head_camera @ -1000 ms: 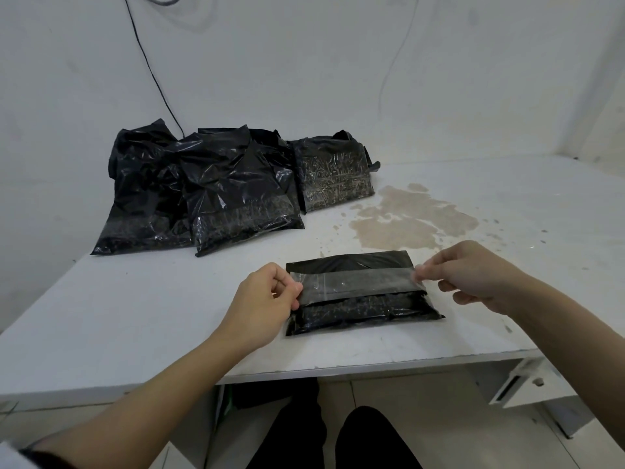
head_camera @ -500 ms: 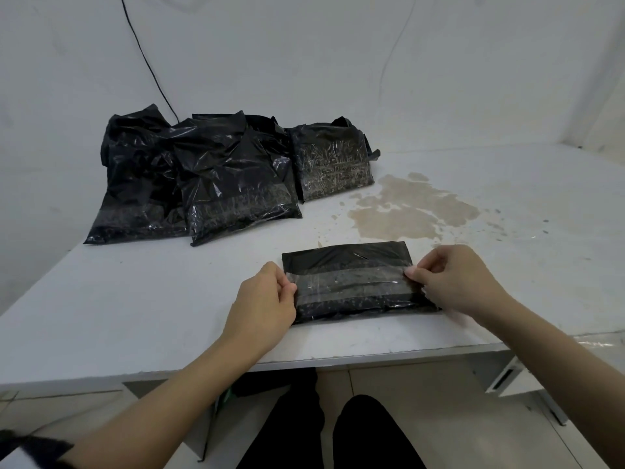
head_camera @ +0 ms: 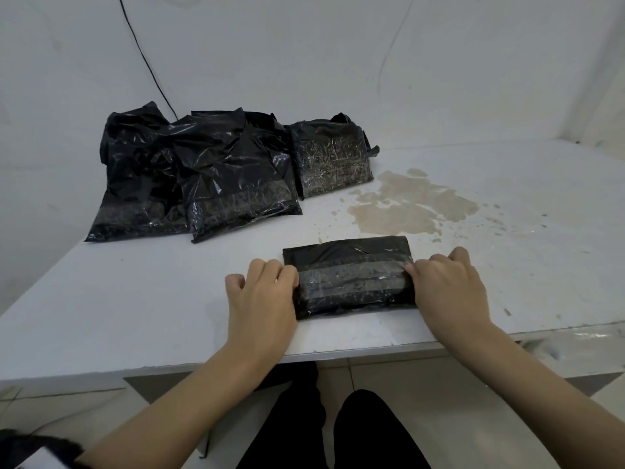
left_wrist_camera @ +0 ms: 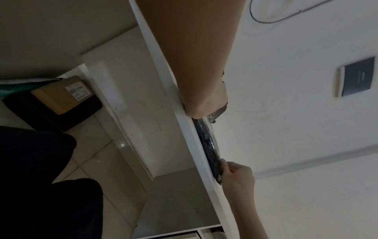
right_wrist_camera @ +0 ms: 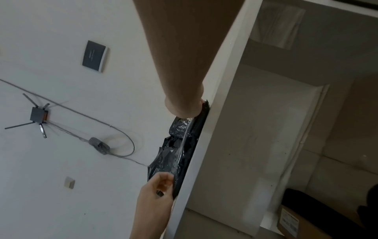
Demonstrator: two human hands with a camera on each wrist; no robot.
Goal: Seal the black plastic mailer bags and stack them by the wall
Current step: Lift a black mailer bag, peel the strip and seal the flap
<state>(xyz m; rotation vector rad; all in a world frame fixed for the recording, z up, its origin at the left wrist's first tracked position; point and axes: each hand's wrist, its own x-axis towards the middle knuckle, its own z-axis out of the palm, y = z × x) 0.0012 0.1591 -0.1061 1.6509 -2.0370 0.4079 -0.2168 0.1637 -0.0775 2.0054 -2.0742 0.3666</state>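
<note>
A folded black mailer bag (head_camera: 348,255) lies flat near the table's front edge, with a strip of clear tape (head_camera: 351,277) across it. My left hand (head_camera: 270,286) grips its left end, fingers curled over the tape's end. My right hand (head_camera: 436,275) grips the right end the same way. The right wrist view shows the left hand (right_wrist_camera: 161,186) pinching the bag (right_wrist_camera: 180,153); the left wrist view shows the right hand (left_wrist_camera: 235,174) curled on the bag's (left_wrist_camera: 208,145) edge. Several sealed black bags (head_camera: 203,177) are piled against the back wall, one (head_camera: 333,157) leaning at the right.
A brown stain (head_camera: 412,201) marks the white table (head_camera: 135,299) behind the bag. A black cable (head_camera: 145,59) runs down the wall to the pile. My legs are under the table, and a cardboard box (left_wrist_camera: 61,95) sits on the floor there.
The tape strip, held taut above the bag a second ago, has come down onto it. Both hands have moved in and now wrap the tape's ends over the bag's sides.
</note>
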